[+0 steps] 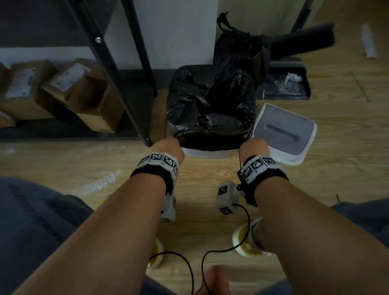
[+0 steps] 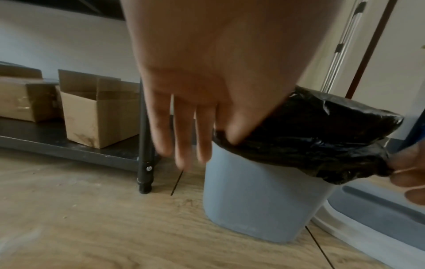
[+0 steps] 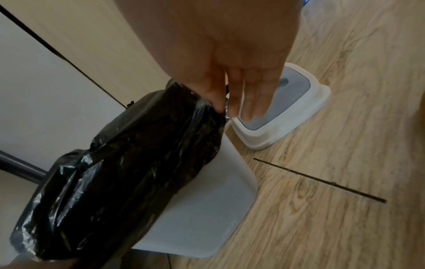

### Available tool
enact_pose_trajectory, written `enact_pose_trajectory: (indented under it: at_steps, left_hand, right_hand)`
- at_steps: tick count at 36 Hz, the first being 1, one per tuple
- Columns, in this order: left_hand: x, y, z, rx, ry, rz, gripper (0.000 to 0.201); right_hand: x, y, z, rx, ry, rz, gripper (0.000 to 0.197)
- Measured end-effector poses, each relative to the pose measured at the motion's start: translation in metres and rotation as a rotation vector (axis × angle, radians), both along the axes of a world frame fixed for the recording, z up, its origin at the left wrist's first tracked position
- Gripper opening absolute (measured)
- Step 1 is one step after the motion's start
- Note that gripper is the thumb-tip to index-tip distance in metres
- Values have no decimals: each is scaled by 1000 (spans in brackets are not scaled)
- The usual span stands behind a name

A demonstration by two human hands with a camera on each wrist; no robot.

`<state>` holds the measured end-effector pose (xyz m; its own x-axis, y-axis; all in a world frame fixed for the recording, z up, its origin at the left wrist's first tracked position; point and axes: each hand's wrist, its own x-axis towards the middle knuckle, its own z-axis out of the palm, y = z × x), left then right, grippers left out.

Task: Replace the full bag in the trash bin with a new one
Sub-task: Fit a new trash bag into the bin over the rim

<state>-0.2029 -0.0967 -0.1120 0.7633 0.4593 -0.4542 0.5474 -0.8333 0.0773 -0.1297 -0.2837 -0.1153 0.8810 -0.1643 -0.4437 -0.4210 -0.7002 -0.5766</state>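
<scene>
A white trash bin [image 1: 205,153] [image 2: 257,200] [image 3: 202,209] stands on the wood floor with a black bag [image 1: 209,107] [image 2: 310,136] [image 3: 126,172] lining it and folded over its rim. My left hand [image 1: 169,149] [image 2: 230,138] pinches the bag's folded edge at the near left corner, its other fingers hanging straight. At the near right corner my right hand [image 1: 255,148] [image 3: 226,107] pinches the edge between thumb and forefinger. A tied, full black bag [image 1: 240,47] sits behind the bin against the wall. The bin's white and grey lid [image 1: 285,134] [image 3: 296,102] lies on the floor to the right.
A black shelf rack leg [image 1: 144,133] [image 2: 144,182] stands just left of the bin, with cardboard boxes [image 1: 89,95] [image 2: 98,112] on its low shelf. A dustpan [image 1: 286,84] and a broom [image 1: 305,37] lie behind the lid. My feet in yellow slippers [image 1: 249,242] are near.
</scene>
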Motion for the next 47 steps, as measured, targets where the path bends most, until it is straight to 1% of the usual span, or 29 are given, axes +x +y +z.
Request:
enact_pose_trajectory:
  at_steps: [2,3,5,8,10,13,16,18,21,23,26,32,36,42,44,47]
  left_hand:
    - [2,-1,7,46,-174,161,32]
    - [2,-4,15,72,-257,221,33]
    - [7,-5,21,89,-353,269,38]
    - [17,-5,26,89,-477,319,42]
    - [23,-5,29,63,-507,344,39]
    - [31,1,23,-7,-503,415,32]
    - [33,5,17,-80,-399,467,34]
    - [32,5,15,-232,-374,547,38]
    - [29,2,14,-459,-402,592,45]
    - [26,1,12,-501,-419,599,53]
    - [21,2,12,-422,-426,552,58]
    - [13,6,9,-345,-452,532,48]
    - [11,3,13,-222,-479,504,40]
    - [15,7,14,-201,-502,527,37]
    - [15,8,14,-188,-476,528,35]
    - [14,12,11,-163,-330,481,31]
  right_hand:
    - [5,2,0,-30,-97,-89,33]
    - [8,3,2,-35,-125,-104,33]
    - [14,6,3,-36,-221,-88,35]
    - [19,18,10,-5,-355,-97,23]
    - [21,26,15,42,-377,-133,20]
    - [24,26,16,74,-368,-126,23]
    - [26,24,13,106,-341,-115,28]
    - [27,24,10,137,-308,-122,32]
    - [26,25,4,144,-257,-139,44]
    - [24,26,-1,162,-230,-145,47]
    - [23,26,-6,125,-219,-147,48]
    - [23,28,-7,71,-203,-138,47]
    - [24,30,-8,51,-204,-135,45]
    - [25,30,-10,41,-212,-123,44]
    - [25,30,-10,46,-211,-127,44]
    - [25,29,-11,44,-209,-133,41]
